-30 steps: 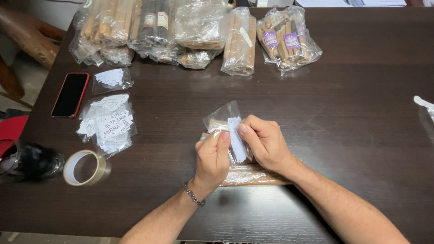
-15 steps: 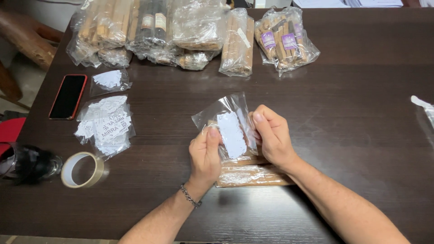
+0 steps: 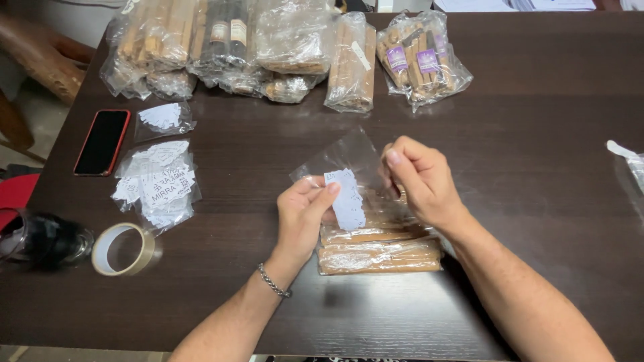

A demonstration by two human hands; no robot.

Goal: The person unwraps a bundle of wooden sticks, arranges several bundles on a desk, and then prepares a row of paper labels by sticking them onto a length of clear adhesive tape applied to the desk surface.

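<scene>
My left hand [image 3: 303,214] pinches a small white paper label [image 3: 347,198] together with the left edge of a clear plastic bag [image 3: 339,159]. My right hand [image 3: 421,178] grips the bag's right edge, fingers curled around it. The bag is held just above the dark wooden table [image 3: 537,134], and the label looks to be inside its mouth. Under my hands lie two flat clear packets of tan wooden sticks [image 3: 379,253], side by side.
Several bags of wooden sticks [image 3: 235,47] line the far edge, one with purple labels [image 3: 421,59]. At left lie two bags of white labels [image 3: 155,181], a red-cased phone [image 3: 102,142], a tape roll [image 3: 123,249] and dark glasses [image 3: 40,238]. A plastic scrap [image 3: 629,161] lies right.
The bag has been lifted and spread wider between my hands. The white label has shifted left toward my left thumb, and the packets below are more exposed.
</scene>
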